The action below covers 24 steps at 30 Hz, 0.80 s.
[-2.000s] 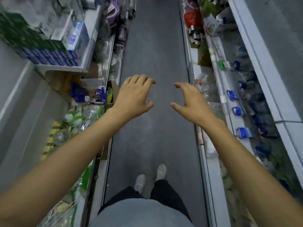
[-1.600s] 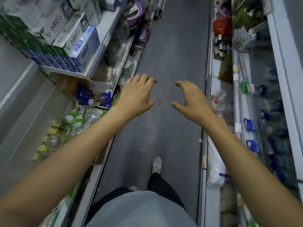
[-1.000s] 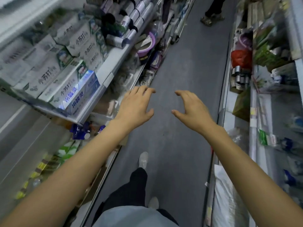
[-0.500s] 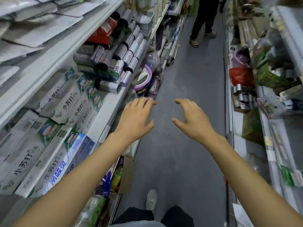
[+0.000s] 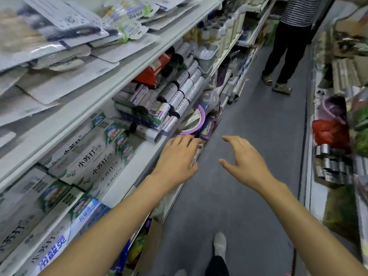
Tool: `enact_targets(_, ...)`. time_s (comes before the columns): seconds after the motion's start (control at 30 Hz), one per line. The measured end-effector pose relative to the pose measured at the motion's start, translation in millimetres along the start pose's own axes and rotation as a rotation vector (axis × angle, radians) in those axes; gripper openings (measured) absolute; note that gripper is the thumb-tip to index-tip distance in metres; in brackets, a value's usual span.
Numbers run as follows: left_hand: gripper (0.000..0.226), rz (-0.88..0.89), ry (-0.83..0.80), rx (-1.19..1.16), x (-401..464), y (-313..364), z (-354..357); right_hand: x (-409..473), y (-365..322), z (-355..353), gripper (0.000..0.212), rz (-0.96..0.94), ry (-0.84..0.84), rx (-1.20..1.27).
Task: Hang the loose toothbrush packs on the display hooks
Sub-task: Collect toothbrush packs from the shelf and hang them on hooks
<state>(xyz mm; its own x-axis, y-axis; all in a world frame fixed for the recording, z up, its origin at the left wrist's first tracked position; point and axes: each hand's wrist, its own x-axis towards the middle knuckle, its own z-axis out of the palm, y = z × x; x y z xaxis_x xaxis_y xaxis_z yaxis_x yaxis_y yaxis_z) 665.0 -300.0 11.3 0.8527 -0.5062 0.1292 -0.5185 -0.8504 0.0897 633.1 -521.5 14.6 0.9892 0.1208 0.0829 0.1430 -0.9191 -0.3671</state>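
Observation:
Flat carded toothbrush packs lie loose in overlapping heaps on the upper left shelf, some blurred. No display hooks show in the view. My left hand is stretched forward beside the edge of the middle left shelf, fingers spread, holding nothing. My right hand hovers over the aisle floor at the same height, fingers curved and apart, also empty. Both hands are well below and to the right of the packs.
Toothpaste boxes and stacked rolls fill the middle left shelf. A purple-rimmed basin sits lower down. A person stands ahead in the grey aisle. Shelves with goods line the right side.
The view has risen from the floor toward the left shelves, bringing the carded packs into sight. I have walked forward down the aisle. Both hands stay open and outstretched.

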Motion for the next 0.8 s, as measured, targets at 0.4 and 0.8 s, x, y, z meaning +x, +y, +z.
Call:
enact_targets(0.4,0.060,-0.316,0.061,0.001,94.3,5.2,10.7,128.8,56.8,-28.3,0.067,-0.341,-0.133,-0.033)
enact_targets(0.8,0.061,-0.469,0.039,-0.006,136.1,-24.8,26.1,216.7,71.5,-11.7,0.066,-0.449,-0.194,0.032)
